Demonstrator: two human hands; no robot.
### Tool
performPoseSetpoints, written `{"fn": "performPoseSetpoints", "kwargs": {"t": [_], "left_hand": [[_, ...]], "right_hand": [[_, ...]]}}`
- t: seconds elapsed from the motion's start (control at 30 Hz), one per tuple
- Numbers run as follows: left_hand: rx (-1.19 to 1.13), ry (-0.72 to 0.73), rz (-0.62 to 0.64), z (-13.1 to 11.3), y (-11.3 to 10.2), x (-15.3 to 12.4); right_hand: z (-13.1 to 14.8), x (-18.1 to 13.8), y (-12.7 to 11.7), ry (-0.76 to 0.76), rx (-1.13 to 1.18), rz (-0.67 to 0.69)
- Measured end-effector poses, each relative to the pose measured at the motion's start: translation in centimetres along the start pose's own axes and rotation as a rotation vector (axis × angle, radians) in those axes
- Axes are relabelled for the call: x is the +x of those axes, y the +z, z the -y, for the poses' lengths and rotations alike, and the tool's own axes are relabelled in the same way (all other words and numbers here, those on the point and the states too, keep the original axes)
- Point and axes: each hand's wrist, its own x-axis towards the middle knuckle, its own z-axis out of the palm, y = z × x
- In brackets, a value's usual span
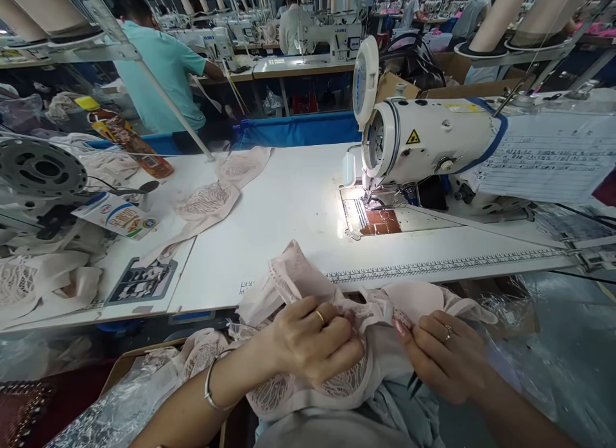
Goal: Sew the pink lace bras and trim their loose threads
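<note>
A pale pink lace garment piece [308,278] lies bunched over the near edge of the white sewing table [289,204], partly on my lap. My left hand [312,342], with a ring and a bracelet, is closed around its lace edge. My right hand [445,352], also ringed, pinches the same garment piece a little to the right. Beyond them, the white sewing machine [428,140] stands on the table with its lamp lit over the needle plate [373,214].
More pink lace pieces [212,198] lie on the table's left. A snack packet [120,214] and a bottle [129,140] are at far left. A paper sheet [543,156] hangs at the right. A person in a teal shirt [154,69] works behind.
</note>
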Motion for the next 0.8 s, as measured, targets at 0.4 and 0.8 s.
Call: {"fn": "performPoseSetpoints", "kwargs": {"t": [0.4, 0.8], "left_hand": [[-0.279, -0.197, 0.157, 0.47, 0.77, -0.19], [-0.157, -0.06, 0.023, 0.55, 1.02, -0.86]], "right_hand": [[0.26, -0.79, 0.12, 0.018, 0.032, 0.019], [-0.1, -0.37, -0.14, -0.036, -0.008, 0.01]]}}
